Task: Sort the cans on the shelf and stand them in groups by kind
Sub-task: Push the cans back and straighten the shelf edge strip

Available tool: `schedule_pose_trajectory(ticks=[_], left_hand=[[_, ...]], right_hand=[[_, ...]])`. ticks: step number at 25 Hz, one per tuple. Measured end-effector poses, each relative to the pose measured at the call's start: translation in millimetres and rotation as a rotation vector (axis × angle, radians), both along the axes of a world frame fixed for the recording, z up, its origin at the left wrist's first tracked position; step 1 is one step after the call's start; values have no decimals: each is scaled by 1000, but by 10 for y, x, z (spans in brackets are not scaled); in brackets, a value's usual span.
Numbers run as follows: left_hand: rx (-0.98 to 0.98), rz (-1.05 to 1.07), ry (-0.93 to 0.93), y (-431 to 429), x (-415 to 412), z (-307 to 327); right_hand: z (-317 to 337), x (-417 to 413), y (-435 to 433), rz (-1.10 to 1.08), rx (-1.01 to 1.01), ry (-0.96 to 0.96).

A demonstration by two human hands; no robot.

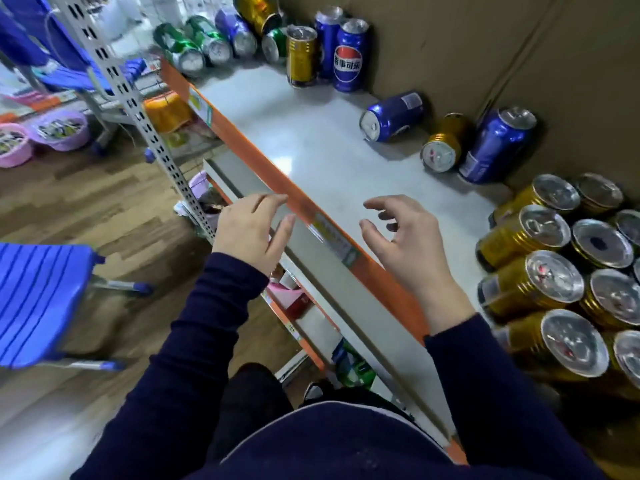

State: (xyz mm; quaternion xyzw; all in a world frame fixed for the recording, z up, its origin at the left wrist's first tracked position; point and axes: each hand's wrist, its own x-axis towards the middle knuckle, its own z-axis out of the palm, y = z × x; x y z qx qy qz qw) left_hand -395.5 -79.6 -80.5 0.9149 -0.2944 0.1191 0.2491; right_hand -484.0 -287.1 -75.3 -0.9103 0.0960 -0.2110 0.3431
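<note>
Over shelf (332,161): both hands empty, L (251,233), R (405,244); cans unsorted.

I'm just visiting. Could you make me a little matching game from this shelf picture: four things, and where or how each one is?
1. green cans
2. blue can with round logo
3. gold can cluster
4. left hand

a. near right end of the shelf
b. lying down, far end
c. by the front edge, holding nothing
d. standing upright at the back

Pairs: 1-b, 2-d, 3-a, 4-c.
</note>
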Motion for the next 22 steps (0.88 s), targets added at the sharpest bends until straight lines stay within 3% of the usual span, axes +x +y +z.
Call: schedule_pose_trajectory(ticks=[6, 14, 17, 22], left_hand=[[-84, -74, -20, -173, 1128, -19], [-44, -418, -149, -796, 2789, 294], [-19, -541, -217, -1112, 3228, 449], [70, -555, -239, -1690, 3615, 626]], right_hand=[[-87, 779, -184, -156, -19, 42], [-66, 2191, -287, -675, -70, 240], [-60, 2340, -240, -830, -66, 199], [65, 2186, -105, -894, 10, -10]])
